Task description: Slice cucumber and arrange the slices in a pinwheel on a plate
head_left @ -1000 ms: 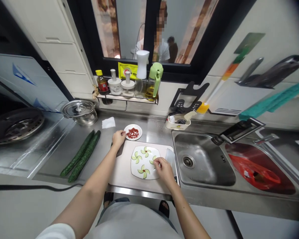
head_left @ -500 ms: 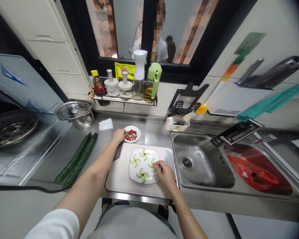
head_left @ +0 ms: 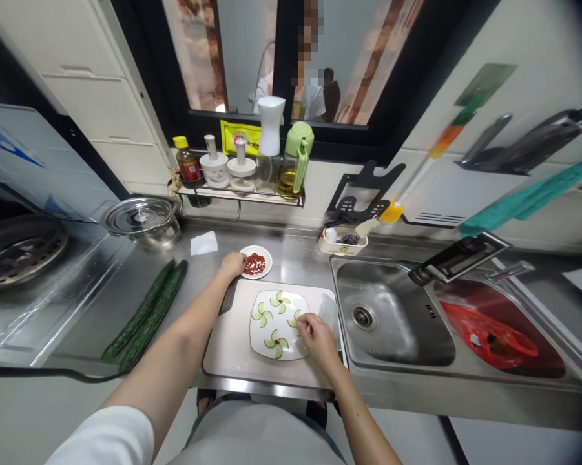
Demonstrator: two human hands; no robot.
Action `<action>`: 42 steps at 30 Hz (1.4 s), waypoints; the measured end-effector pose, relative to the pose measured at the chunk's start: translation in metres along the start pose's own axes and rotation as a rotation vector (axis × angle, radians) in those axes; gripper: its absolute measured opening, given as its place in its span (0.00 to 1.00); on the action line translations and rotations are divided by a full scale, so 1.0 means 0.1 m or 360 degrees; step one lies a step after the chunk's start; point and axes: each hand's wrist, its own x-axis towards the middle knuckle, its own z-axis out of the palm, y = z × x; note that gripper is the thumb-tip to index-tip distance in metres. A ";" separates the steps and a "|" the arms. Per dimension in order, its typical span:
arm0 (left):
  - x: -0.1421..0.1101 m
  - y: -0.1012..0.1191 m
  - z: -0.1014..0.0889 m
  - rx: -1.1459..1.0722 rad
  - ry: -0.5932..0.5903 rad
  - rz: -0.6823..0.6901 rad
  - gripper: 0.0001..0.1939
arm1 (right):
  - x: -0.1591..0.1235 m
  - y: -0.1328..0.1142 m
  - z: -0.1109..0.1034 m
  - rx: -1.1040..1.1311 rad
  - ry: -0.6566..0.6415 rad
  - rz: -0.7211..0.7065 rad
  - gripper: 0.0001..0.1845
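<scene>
My left hand (head_left: 233, 264) is closed at the left rim of a small round plate (head_left: 268, 253) holding small dried red berries (head_left: 255, 264). Over the right side of a squarish white plate (head_left: 259, 344), my right hand (head_left: 314, 330) has its thumb and fingers pinched together; anything between them is too small to make out. Thin green cucumber slices (head_left: 276, 344) lie on this plate in pinwheel shapes, with red centres on some. My right fingers partly cover the rightmost pinwheel (head_left: 294, 320). Beneath the plate is a pale cutting board (head_left: 227, 352).
Two cucumbers (head_left: 150, 316) and a lidded steel pot (head_left: 148, 223) stand left. A knife (head_left: 328, 313) lies on the board's right edge, beside the sink (head_left: 397, 323). A red plastic bag (head_left: 489, 339) is in the second basin. Behind is a seasoning rack (head_left: 245, 192).
Both hands stay almost where they were, the left at the small plate and the right pinched over the rightmost pinwheel. The view has shifted very slightly.
</scene>
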 end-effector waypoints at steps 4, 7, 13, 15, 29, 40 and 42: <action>0.02 -0.01 0.02 -0.0034 0.0008 -0.0030 0.07 | -0.01 0.01 0.01 -0.0003 -0.0002 -0.0008 0.13; 0.04 -0.02 0.04 -0.0099 0.0043 -0.0085 0.06 | -0.01 0.02 0.02 -0.0001 0.0014 -0.0015 0.12; 0.04 -0.06 0.03 -0.0415 0.0150 -0.0227 0.04 | -0.02 0.01 0.02 0.0005 0.0032 -0.0039 0.12; 0.03 -0.04 0.02 -0.0585 0.0191 -0.0277 0.04 | -0.02 0.01 0.02 0.0018 0.0037 -0.0047 0.12; -0.42 0.27 -0.12 -0.1901 0.0158 -0.0248 0.23 | 0.05 -0.04 0.06 0.0023 0.0028 -0.0048 0.12; -1.13 0.68 -0.22 -0.2040 0.0047 -0.0143 0.21 | 0.46 -0.48 -0.05 0.0128 0.0135 -0.0298 0.11; -1.24 0.74 -0.20 -0.2020 0.0050 -0.0178 0.21 | 0.54 -0.58 -0.06 0.0118 0.0175 -0.0337 0.11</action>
